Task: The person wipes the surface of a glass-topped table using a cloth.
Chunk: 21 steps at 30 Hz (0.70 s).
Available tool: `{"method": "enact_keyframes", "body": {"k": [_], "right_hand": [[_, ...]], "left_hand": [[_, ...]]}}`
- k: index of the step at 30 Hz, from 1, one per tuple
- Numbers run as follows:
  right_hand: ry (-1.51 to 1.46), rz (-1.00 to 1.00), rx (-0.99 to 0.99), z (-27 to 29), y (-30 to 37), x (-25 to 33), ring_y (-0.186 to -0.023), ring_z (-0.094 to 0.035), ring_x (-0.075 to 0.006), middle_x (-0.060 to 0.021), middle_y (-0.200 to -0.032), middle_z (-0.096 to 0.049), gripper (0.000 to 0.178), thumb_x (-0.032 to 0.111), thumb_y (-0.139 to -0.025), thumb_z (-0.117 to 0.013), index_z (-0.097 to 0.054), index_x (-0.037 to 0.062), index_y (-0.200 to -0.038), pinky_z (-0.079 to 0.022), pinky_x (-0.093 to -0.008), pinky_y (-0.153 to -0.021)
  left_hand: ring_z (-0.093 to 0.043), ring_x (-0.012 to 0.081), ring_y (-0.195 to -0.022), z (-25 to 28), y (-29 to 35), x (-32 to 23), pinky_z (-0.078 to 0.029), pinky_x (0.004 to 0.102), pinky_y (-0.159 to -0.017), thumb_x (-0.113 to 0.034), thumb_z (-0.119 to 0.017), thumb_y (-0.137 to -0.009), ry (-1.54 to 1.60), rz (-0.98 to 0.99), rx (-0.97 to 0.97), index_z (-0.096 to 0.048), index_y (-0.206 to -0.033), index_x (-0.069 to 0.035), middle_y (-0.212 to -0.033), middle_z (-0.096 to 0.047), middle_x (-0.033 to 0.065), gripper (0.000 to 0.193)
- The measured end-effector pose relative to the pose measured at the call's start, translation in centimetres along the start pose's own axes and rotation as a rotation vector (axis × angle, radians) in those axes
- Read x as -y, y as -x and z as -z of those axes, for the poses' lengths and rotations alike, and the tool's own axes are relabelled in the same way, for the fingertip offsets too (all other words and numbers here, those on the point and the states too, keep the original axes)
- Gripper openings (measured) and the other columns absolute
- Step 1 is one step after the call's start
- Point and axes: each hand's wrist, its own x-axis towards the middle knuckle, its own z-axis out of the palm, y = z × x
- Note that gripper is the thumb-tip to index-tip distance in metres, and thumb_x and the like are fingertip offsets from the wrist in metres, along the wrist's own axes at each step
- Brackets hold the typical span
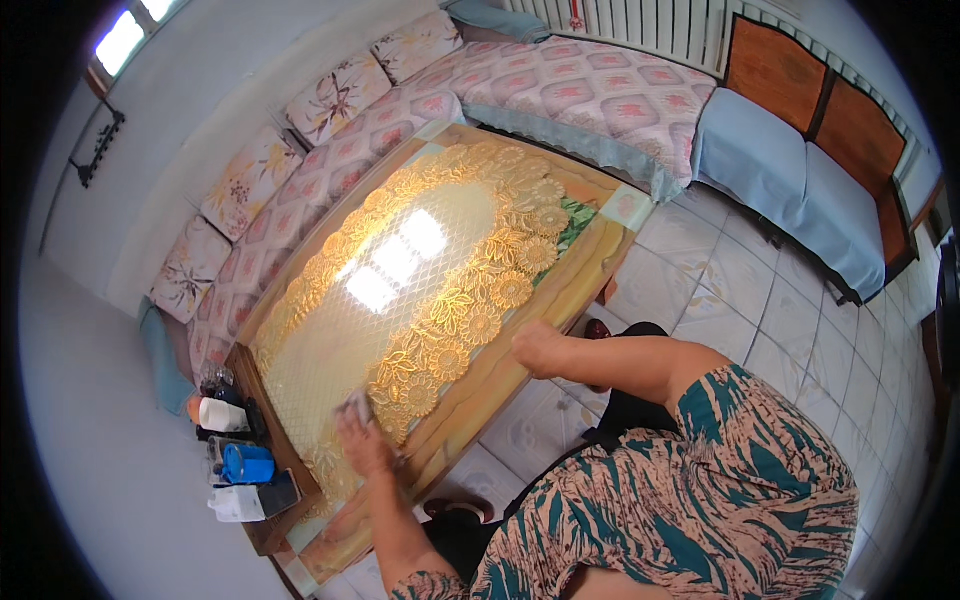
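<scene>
My left hand (pixel 366 447) lies over the near-left part of the table, shut on a pale, bunched cloth (pixel 353 407) that touches the tabletop cover. This cover (pixel 465 320) is shiny, see-through in the middle and edged with raised golden flowers. Beneath it is the long table (pixel 470 400), whose border looks like yellow-brown marble. My right hand (pixel 537 350) is closed in a fist at the table's near edge, and nothing shows in it. The blur on the left hand and cloth hides their finer detail.
A wooden tray (pixel 300 480) at the table's left end bears a blue container (pixel 248 463), a white paper roll (pixel 222 415) and other small items. Beyond the table runs a sofa (pixel 590 90) under a patterned cover. At right stands a blue-covered wooden seat (pixel 750 150) on the tiled floor (pixel 690 250).
</scene>
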Motion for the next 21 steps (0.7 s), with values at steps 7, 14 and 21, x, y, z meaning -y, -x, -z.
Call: {"method": "enact_keyframes", "body": {"k": [7,14,21], "right_hand": [[-0.021,-0.044,-0.008,0.4,0.2,0.5,-0.082,-0.065,-0.0268,-0.0097,-0.079,-0.066,0.013,0.015,-0.063,-0.067,-0.069,0.007,-0.074,-0.052,-0.0395,-0.065],[0.002,-0.025,0.015,1.2,0.8,0.8,-0.081,-0.065,-0.0266,-0.0101,-0.078,-0.065,0.013,0.015,-0.063,-0.068,-0.069,0.0061,-0.073,-0.052,-0.0392,-0.064],[-0.02,-0.037,0.053,0.7,0.2,1.2,-0.085,-0.065,-0.0265,-0.0107,-0.083,-0.066,0.015,0.013,-0.066,-0.067,-0.069,0.0058,-0.079,-0.053,-0.0387,-0.067]], "left_hand": [[-0.028,0.0327,-0.134,1.5,5.5,12.7,-0.023,0.041,-0.11,-0.026,-0.048,-0.089,-0.172,0.109,0.011,-0.034,-0.141,-0.009,-0.146,-0.031,0.0152,0.056],[-0.029,0.0334,-0.133,5.4,11.5,12.2,-0.023,0.0411,-0.109,-0.022,-0.051,-0.087,-0.098,0.269,-0.01,-0.04,-0.136,-0.002,-0.143,-0.034,0.0193,0.054],[-0.029,0.0334,-0.134,5.0,13.3,8.8,-0.022,0.0426,-0.11,-0.028,-0.052,-0.088,-0.229,0.377,-0.03,-0.041,-0.135,-0.002,-0.141,-0.038,0.0186,0.055]]}}
